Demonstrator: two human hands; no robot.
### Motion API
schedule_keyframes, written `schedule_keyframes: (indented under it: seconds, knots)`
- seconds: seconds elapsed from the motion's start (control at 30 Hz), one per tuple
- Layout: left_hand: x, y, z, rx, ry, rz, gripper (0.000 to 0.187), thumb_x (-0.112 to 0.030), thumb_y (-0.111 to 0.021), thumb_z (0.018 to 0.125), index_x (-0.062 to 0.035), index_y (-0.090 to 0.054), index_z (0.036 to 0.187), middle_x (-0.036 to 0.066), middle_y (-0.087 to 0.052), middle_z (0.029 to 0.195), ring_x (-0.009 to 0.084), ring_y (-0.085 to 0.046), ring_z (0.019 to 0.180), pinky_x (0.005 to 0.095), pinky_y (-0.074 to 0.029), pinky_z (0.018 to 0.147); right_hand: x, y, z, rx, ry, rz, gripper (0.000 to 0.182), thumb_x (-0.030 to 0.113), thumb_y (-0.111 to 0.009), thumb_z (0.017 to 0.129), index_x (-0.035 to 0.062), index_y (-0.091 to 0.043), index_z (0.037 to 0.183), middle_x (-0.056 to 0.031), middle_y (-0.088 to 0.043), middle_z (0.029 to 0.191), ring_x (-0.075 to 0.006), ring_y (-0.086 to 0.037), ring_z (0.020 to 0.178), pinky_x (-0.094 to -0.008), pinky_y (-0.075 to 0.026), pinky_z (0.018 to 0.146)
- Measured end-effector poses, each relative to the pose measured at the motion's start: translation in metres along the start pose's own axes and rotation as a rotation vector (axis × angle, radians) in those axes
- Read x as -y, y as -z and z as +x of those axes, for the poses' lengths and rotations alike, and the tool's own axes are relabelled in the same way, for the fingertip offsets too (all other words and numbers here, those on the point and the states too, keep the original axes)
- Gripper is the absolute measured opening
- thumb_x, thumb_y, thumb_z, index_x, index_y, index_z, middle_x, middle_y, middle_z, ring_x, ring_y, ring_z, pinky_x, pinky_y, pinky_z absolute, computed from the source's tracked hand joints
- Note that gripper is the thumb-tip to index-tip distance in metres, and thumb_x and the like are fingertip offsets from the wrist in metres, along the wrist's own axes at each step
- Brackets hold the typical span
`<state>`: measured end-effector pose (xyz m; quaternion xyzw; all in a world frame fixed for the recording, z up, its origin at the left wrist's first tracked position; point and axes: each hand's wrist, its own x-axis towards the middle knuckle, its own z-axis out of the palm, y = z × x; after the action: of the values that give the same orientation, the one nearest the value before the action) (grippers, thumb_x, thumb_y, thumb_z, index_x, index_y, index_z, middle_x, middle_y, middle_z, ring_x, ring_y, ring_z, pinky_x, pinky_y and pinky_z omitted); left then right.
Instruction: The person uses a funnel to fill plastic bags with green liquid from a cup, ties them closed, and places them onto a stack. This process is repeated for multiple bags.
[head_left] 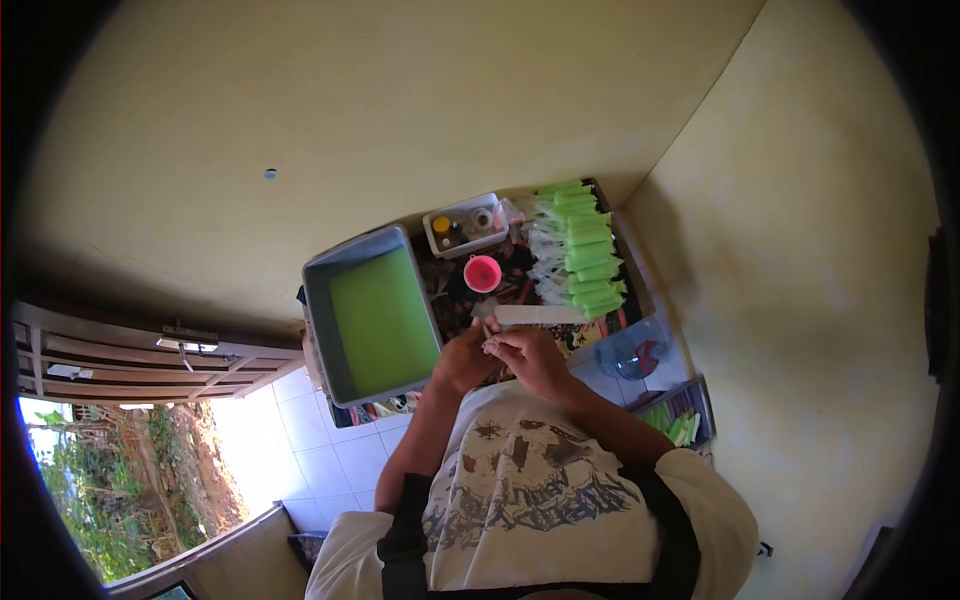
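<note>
My left hand (464, 358) and my right hand (532, 360) meet in front of my shirt at the table's near edge. The fingers of both are closed and pinched together, and what lies between them is too small to make out. Just beyond the fingertips shows a greyish, see-through bit (484, 310) that looks like thin plastic. To its right a flat whitish strip (540, 314) lies on the table. Past my hands stands a round pink-red cup (482, 274). Left of my hands, a large grey tub (341, 376) holds green liquid (385, 320).
Several filled green plastic tubes (590, 249) with clear tied ends lie in a row at the right. A white container (466, 243) with small jars stands at the back. On the floor at right are a clear blue bottle (632, 354) and a dark crate (704, 410).
</note>
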<state>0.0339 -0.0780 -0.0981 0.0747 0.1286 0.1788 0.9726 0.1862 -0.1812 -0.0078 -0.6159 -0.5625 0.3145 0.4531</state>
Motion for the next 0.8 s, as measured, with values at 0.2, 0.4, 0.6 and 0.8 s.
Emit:
schedule_keyframes:
  seconds: [0.2,0.4,0.6,0.8]
  knots:
    - [-0.020,-0.009,0.004,-0.568,-0.040,-0.256,0.023,-0.024,-0.047,0.116,-0.0104,-0.062,0.108,0.004,-0.068,0.099,0.0223,-0.065,0.097,0.0453,-0.053,0.093,-0.009,0.004,-0.001,0.046,-0.085,0.158,0.019,0.014,-0.072,0.104,-0.0022,-0.079,0.108,-0.0135,-0.079,0.096,-0.0190,-0.075,0.078,-0.0325,-0.058,0.066]
    - [-0.017,-0.014,0.023,-0.387,-0.208,-0.191,0.021,-0.024,-0.049,0.115,-0.0114,-0.064,0.109,0.003,-0.070,0.100,0.0204,-0.065,0.097,0.0382,-0.049,0.082,-0.023,0.033,0.012,-0.076,-0.097,0.081,0.026,0.022,-0.068,0.108,-0.0021,-0.079,0.106,-0.0111,-0.080,0.093,-0.0178,-0.076,0.083,-0.0310,-0.057,0.073]
    - [-0.018,-0.032,0.026,-0.536,-0.191,0.768,0.024,-0.022,-0.053,0.112,-0.0079,-0.072,0.105,0.005,-0.072,0.101,0.0181,-0.066,0.091,0.0328,-0.048,0.076,-0.071,0.058,0.030,-0.207,-0.231,0.448,0.027,0.024,-0.071,0.107,-0.0021,-0.080,0.109,-0.0034,-0.076,0.094,-0.0112,-0.066,0.088,-0.0286,-0.052,0.082]
    - [-0.028,-0.112,0.032,-0.086,-0.086,1.818,0.027,-0.021,-0.056,0.109,-0.0010,-0.071,0.101,0.011,-0.072,0.097,0.0261,-0.071,0.091,0.0397,-0.054,0.080,-0.089,0.060,0.050,-0.164,-0.007,0.477,0.016,0.011,-0.079,0.098,0.0009,-0.082,0.110,-0.0096,-0.081,0.104,-0.0133,-0.074,0.093,-0.0285,-0.056,0.083]
